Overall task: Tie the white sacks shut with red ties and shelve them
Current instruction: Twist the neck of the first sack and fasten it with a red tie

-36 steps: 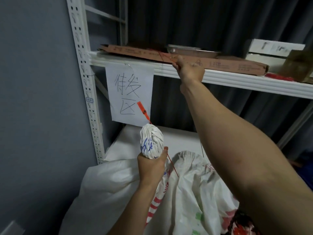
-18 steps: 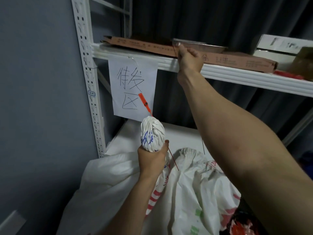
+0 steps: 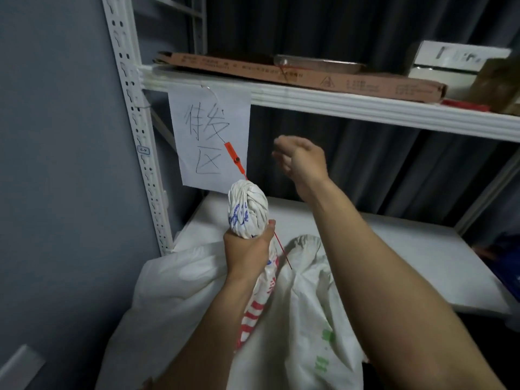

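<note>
The white sack point(image 3: 249, 205) is standing in front of the lower shelf point(image 3: 394, 249), its twisted neck pointing up with a red tie point(image 3: 233, 156) poking out of the top. The left hand point(image 3: 247, 249) is gripping that neck. The right hand point(image 3: 305, 161) is hovering apart beneath the upper shelf point(image 3: 337, 104), blurred, its fingers loose and holding nothing visible.

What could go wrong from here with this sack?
1. Only the left hand grips the twisted sack neck; if that grip slackens, it may untwist.
2. The red tie shows a free tail, and the right hand is off it, so it may not be tight yet.
</note>
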